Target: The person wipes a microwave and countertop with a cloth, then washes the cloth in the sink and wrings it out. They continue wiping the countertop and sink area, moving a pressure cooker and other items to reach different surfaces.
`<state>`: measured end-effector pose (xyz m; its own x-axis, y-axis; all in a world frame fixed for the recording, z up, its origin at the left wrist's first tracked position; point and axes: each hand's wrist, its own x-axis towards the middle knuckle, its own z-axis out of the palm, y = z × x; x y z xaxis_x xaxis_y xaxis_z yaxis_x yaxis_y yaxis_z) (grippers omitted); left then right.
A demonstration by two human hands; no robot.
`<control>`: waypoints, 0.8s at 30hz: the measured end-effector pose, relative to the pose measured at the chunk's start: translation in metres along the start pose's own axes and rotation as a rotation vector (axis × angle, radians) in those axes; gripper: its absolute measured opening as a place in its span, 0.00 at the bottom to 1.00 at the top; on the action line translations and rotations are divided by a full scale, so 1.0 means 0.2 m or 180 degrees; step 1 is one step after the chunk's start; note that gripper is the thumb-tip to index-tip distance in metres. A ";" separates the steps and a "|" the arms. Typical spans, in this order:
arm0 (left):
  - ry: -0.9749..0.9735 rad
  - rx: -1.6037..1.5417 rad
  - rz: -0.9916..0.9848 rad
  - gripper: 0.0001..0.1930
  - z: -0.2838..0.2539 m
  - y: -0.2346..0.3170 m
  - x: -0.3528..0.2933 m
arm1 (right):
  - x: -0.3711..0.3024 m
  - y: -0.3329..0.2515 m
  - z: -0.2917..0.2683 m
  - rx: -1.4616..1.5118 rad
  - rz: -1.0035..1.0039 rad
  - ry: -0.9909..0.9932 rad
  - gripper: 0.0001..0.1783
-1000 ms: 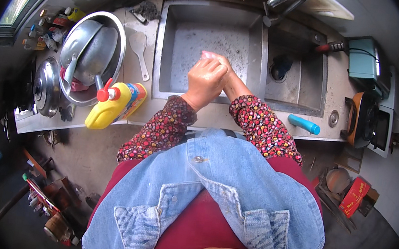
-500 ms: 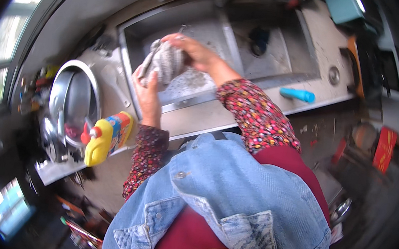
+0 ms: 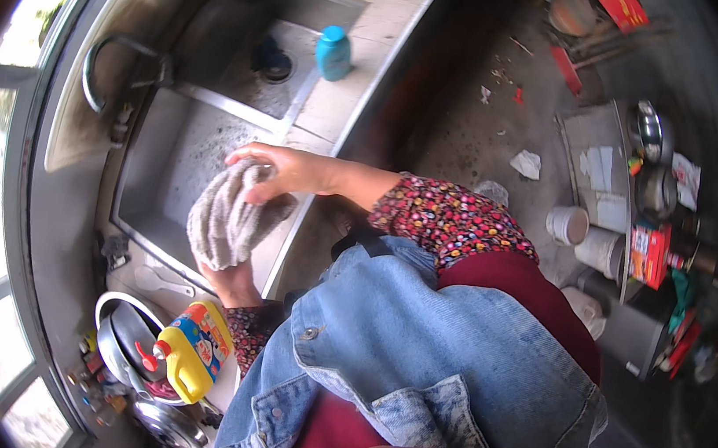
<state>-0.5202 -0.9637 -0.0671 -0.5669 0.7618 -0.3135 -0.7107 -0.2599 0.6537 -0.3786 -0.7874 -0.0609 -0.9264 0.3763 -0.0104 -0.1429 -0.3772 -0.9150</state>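
A striped grey-white cloth (image 3: 223, 213) is bunched up between my two hands, above the front edge of the left sink basin (image 3: 146, 166). My right hand (image 3: 285, 171) grips its upper side, thumb and fingers closed on the folds. At the lower end my left hand (image 3: 233, 282) holds the cloth; its fingers are mostly hidden beneath it. Whether anything is wrapped inside, I cannot tell. Close to my left wrist stands a yellow bottle (image 3: 193, 356) with a red cap. A blue bottle (image 3: 333, 55) is on the counter beside the other basin.
A curved faucet (image 3: 97, 70) rises behind the sink. Metal bowls (image 3: 123, 334) and a white spatula (image 3: 164, 282) lie left of the basin. On the floor to the right are white buckets (image 3: 567, 224), a crumpled paper (image 3: 526, 163), and a low cabinet (image 3: 601, 163) with pots.
My view has swung to the right, bringing more floor into sight. The cloth in my hands has come from over the basin toward its front edge, and covers more of my left hand.
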 end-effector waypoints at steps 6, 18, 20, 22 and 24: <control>-0.0712 0.0139 -0.1093 0.26 0.38 -0.32 -0.10 | -0.59 -0.13 -0.27 0.0005 -0.0085 0.0543 0.43; -0.1588 0.0910 -0.1662 0.20 1.22 -1.40 -0.19 | -1.84 -0.35 -1.06 -0.0368 -0.0686 0.3038 0.23; -0.1618 0.1132 -0.1544 0.16 1.32 -1.58 -0.21 | -2.02 -0.39 -1.21 -0.0564 -0.0622 0.3300 0.22; -0.1642 0.1169 -0.1646 0.18 1.42 -1.72 -0.21 | -2.19 -0.43 -1.31 -0.0196 -0.0627 0.3454 0.22; -0.1631 0.1243 -0.1588 0.24 1.54 -1.83 -0.20 | -2.30 -0.50 -1.37 0.0146 -0.0876 0.3562 0.21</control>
<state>-0.1092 -0.7161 -0.0829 0.1064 0.9347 -0.3390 -0.5792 0.3354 0.7430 0.1577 -0.6904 -0.0749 -0.0378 0.9819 -0.1854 -0.3259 -0.1875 -0.9266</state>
